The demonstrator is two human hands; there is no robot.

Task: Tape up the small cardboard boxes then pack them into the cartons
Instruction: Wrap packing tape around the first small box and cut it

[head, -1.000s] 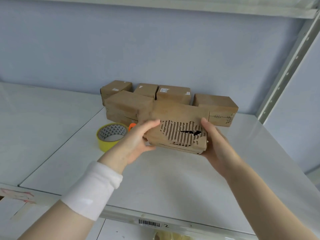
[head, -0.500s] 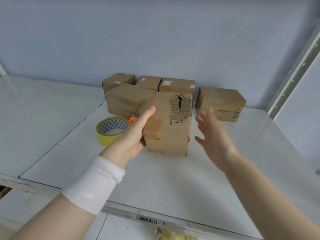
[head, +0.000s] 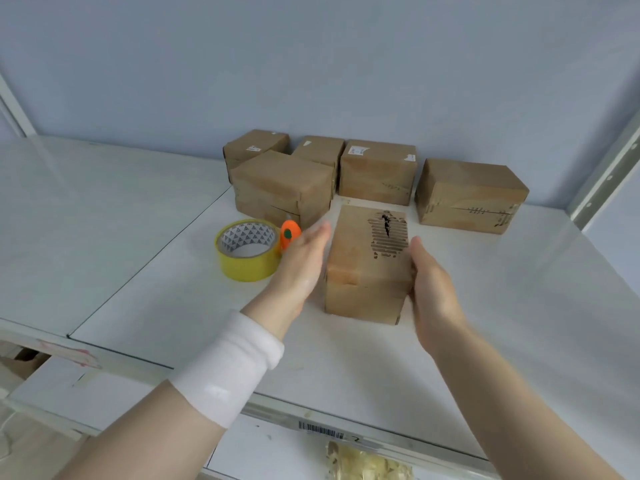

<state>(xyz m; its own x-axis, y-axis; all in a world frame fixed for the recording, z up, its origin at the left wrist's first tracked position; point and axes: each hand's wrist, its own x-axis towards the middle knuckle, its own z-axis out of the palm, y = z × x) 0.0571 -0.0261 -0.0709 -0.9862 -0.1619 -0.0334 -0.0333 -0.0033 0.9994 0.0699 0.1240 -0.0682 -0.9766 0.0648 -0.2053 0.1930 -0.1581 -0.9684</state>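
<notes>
As it lies on shelf (head: 485, 306) | torn box (head: 367, 268) | long axis toward wall (head: 311, 64)

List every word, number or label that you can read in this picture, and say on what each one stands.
"2": seemingly handwritten, on the shelf edge, just right of the barcode sticker.
Barcode sticker: bars only; any digits are too small to read.
White label on the middle back box: too blurred to read.
Dark print on the right box: blurred, unreadable.
</notes>
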